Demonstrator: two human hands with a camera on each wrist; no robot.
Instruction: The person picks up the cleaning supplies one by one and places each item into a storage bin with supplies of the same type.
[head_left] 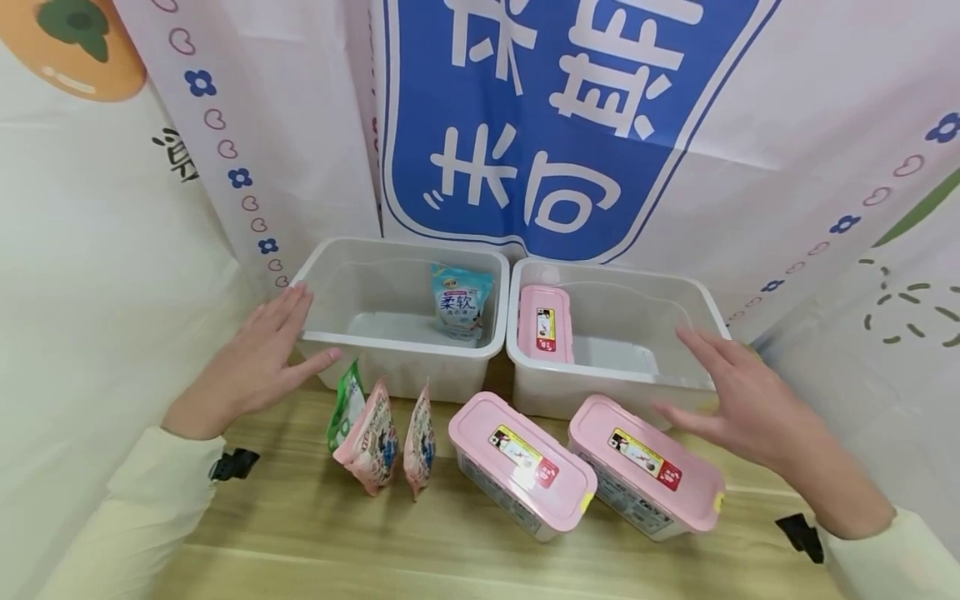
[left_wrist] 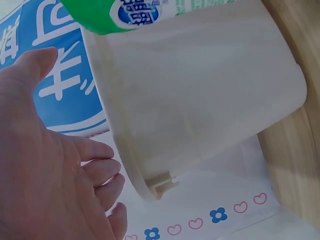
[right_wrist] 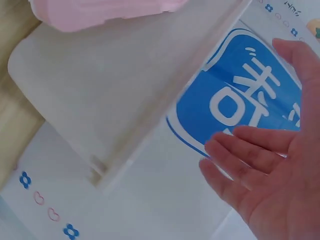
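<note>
Fingers straight and spread on both hands, holding nothing — left hand (head_left: 258, 362) beside the left bin (head_left: 330, 275), right hand (head_left: 738, 400) beside the right bin (head_left: 701, 300), both bins side by side on the tabletop (head_left: 315, 517). Bins look light, stiff, smooth plastic — best gripped under the rims.

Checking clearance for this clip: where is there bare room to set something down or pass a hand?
Bare wood lies in front of the three pouches and the two pink-lidded boxes. Both bins' floors are mostly free: left bin beside its blue pouch, right bin beside its upright box. The strip between bins and boxes is crowded.
</note>
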